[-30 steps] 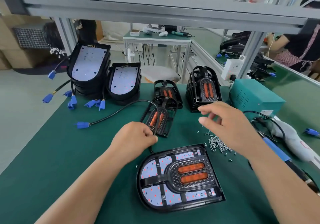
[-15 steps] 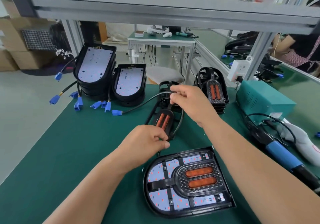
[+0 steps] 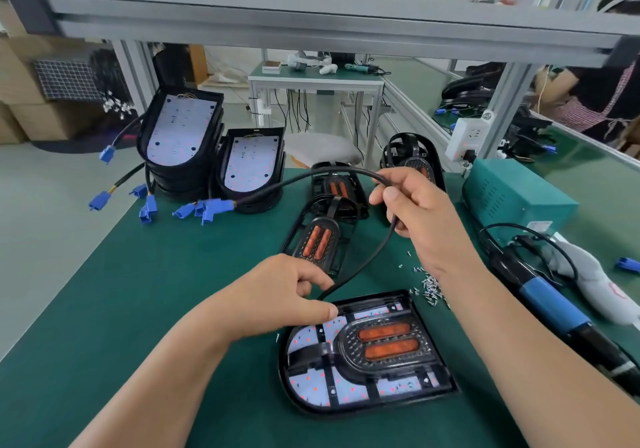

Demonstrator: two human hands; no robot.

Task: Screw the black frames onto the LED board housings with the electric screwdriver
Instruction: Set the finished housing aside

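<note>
- Setting: workshop bench under a grey metal rail, covered with a green mat point(image 3: 138, 292); more benches behind
- Landmark: housing point(image 3: 311, 387), flat on the mat at the near centre, its light board facing up
- Black frame point(image 3: 384, 340): seated on top of the housing, orange lenses up; I cannot tell whether any screws are in
- Cable point(image 3: 363, 265): black, runs out from the far edge of the housing, up in a loop and away to the far left
- Blue plug point(image 3: 214, 207): the cable's end, far left of the housing
- Change: a second ago the right hand was spread open above the screws; since then it has gone to the cable and lifted it, and the plug has been drawn in across the mat
- Meaning: the loose lead is probably being gathered clear of the housing before fastening, so driving screws is judged not yet begun
- Right hand point(image 3: 426, 219): raised beyond the housing, fingers and thumb clasped round the cable at the top of its loop
- Left hand point(image 3: 277, 295): at the far left edge of the housing, knuckles up, fingers curled, pinching the cable where it leaves the housing
- Screwdriver point(image 3: 547, 298): blue grip, lying on the mat right of the housing, untouched
- Screws point(image 3: 429, 286): small heap just beyond the housing's far right corner
- Spare frame point(image 3: 318, 243): just beyond the housing, under the cable loop
</note>
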